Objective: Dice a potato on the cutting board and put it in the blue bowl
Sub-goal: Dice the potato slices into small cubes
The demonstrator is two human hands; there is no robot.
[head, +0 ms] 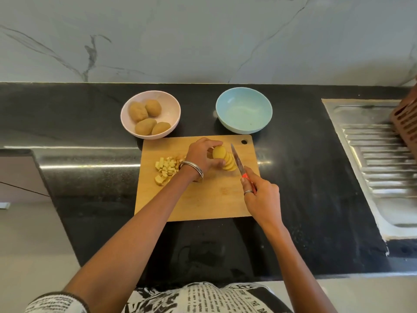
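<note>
On the wooden cutting board my left hand grips a peeled potato. Several slices of it fan out to its right. My right hand holds a knife by its red handle, the blade just right of the slices and pointing away from me. A pile of diced potato lies on the board's left part, behind my left wrist. The blue bowl stands behind the board at the right, with nothing in it.
A pink bowl with several whole potatoes stands behind the board at the left. The steel sink drainer lies at the right, with a brown slotted rack on it. The black counter's front edge runs near my body.
</note>
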